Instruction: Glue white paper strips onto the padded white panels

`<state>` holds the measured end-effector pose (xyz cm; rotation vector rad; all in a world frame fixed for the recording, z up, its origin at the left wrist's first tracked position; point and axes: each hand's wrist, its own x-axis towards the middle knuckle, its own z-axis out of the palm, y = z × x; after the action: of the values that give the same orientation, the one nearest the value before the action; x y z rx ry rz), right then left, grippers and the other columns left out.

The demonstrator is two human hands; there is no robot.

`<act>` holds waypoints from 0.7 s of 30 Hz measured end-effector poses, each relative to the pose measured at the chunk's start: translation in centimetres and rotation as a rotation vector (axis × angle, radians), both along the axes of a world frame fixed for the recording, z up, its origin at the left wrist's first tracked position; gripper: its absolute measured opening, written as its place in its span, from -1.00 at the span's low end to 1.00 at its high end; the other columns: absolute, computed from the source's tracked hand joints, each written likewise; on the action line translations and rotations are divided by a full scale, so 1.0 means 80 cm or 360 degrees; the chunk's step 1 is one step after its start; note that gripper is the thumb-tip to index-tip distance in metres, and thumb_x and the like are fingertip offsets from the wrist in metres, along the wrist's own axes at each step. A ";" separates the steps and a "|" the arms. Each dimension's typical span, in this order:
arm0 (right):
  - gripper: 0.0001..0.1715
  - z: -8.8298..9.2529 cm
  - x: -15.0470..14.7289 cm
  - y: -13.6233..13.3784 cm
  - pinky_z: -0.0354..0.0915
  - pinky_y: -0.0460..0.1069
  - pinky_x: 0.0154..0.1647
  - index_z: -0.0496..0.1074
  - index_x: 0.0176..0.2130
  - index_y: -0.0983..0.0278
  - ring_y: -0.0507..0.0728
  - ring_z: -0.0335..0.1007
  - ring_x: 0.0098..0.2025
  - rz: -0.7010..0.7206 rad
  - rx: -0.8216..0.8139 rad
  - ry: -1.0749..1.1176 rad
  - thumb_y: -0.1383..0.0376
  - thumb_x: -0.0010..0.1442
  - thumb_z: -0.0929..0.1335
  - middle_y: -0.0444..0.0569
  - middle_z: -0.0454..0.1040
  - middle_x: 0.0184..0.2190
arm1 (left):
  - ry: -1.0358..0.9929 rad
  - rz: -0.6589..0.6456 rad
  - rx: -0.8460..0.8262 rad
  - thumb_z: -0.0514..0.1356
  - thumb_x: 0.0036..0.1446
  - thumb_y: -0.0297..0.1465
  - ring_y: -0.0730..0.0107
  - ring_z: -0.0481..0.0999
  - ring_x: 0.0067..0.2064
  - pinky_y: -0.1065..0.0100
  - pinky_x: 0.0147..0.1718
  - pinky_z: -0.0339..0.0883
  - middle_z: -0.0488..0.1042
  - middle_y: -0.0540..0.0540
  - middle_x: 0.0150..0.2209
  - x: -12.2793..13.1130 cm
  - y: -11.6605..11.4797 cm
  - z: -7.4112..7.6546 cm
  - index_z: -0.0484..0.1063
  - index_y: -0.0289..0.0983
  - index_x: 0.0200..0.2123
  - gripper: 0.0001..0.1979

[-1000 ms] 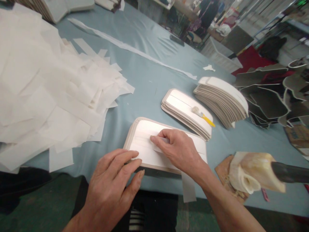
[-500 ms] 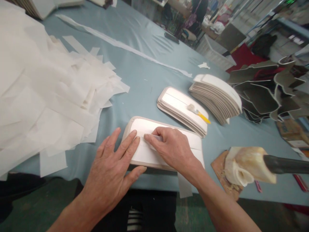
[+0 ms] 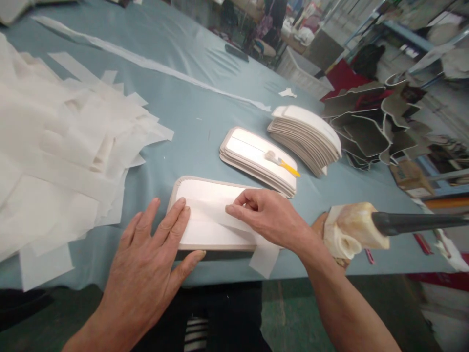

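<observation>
A white rounded panel point(image 3: 216, 189) with a beige wrapped edge lies near the front of the table. My left hand point(image 3: 146, 261) rests at its left end with fingers spread, fingertips pressing on the near end of a thin translucent strip point(image 3: 208, 210) and the thumb at the panel's front edge. Above the panel's middle, my right hand point(image 3: 273, 217) pinches the strip between thumb and fingers. The strip's loose end hangs over the panel's front edge below my right wrist. Behind lies a stack of similar panels point(image 3: 242, 142) carrying a yellow-handled brush point(image 3: 282, 164).
A heap of translucent white sheets point(image 3: 69, 146) covers the table's left. Curved panels point(image 3: 308, 132) are stacked behind right, beside dark bent pieces point(image 3: 366, 127). A glue-crusted container with a black handle point(image 3: 414, 224) stands at right. A long white strip point(image 3: 146, 63) crosses the blue-grey table cover point(image 3: 198, 146).
My right hand has drawn the strip up and to the right, so it now stretches between both hands. My left hand stays on the panel's left end. The view has shifted right.
</observation>
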<state>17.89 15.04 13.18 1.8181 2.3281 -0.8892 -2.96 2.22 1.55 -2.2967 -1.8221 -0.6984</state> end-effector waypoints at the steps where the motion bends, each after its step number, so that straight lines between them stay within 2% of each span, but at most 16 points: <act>1: -0.63 -0.001 0.010 0.001 0.03 -0.02 -0.34 0.61 -0.33 0.21 0.06 0.31 -0.39 -0.0013 -0.0048 0.0056 0.00 0.34 0.43 -0.16 0.52 -0.46 | 0.0011 -0.0010 -0.0005 -0.03 0.47 -0.07 -0.46 0.27 0.46 -0.29 0.24 0.30 0.37 -0.29 0.44 -0.001 0.000 0.000 0.06 -0.32 0.54 -0.28; 8: -0.60 -0.008 0.056 0.004 0.08 -0.03 -0.31 0.56 -0.36 0.25 0.07 0.32 -0.34 -0.0040 -0.0066 0.0202 -0.01 0.30 0.41 -0.14 0.48 -0.43 | 0.0040 -0.0067 0.0013 -0.01 0.47 -0.09 -0.53 0.31 0.42 -0.31 0.20 0.31 0.36 -0.34 0.44 -0.002 0.003 0.005 0.08 -0.36 0.52 -0.28; 12: -0.50 -0.013 0.070 0.003 -0.01 -0.02 -0.38 0.40 -0.49 0.24 0.02 0.15 -0.43 -0.0026 -0.0118 0.0271 -0.05 0.30 0.38 -0.21 0.26 -0.54 | 0.0006 -0.0075 -0.0043 -0.03 0.48 -0.11 -0.53 0.28 0.44 -0.33 0.23 0.31 0.33 -0.31 0.46 -0.006 0.004 0.002 0.06 -0.29 0.54 -0.30; 15: -0.45 -0.018 0.080 0.002 -0.06 -0.01 -0.40 0.30 -0.53 0.22 0.01 0.06 -0.45 -0.0027 -0.0126 0.0335 -0.06 0.32 0.37 -0.24 0.13 -0.57 | 0.0023 -0.0095 -0.0101 0.03 0.46 -0.12 -0.53 0.26 0.47 -0.37 0.26 0.32 0.29 -0.30 0.48 -0.011 0.004 0.002 0.02 -0.25 0.55 -0.29; 18: -0.47 -0.022 0.085 0.002 -0.06 0.00 -0.37 0.29 -0.53 0.22 0.01 0.08 -0.44 -0.0079 -0.0024 0.0257 0.00 0.34 0.37 -0.23 0.18 -0.55 | 0.0044 -0.0084 -0.0150 0.10 0.45 -0.15 -0.49 0.25 0.48 -0.38 0.29 0.35 0.26 -0.22 0.50 -0.012 0.004 0.004 -0.02 -0.16 0.57 -0.27; 21: -0.52 -0.022 0.087 0.001 -0.03 0.00 -0.32 0.39 -0.49 0.24 0.04 0.19 -0.39 -0.0166 0.0085 0.0064 0.04 0.36 0.39 -0.19 0.35 -0.50 | -0.0038 -0.0017 -0.0146 0.11 0.46 -0.15 -0.35 0.22 0.51 -0.32 0.39 0.27 0.21 -0.07 0.53 -0.010 0.004 0.005 -0.05 -0.02 0.57 -0.28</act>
<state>24.84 15.13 11.38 1.9771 2.3208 -0.8923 -3.75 2.51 1.91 -2.3666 -1.8912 -0.6599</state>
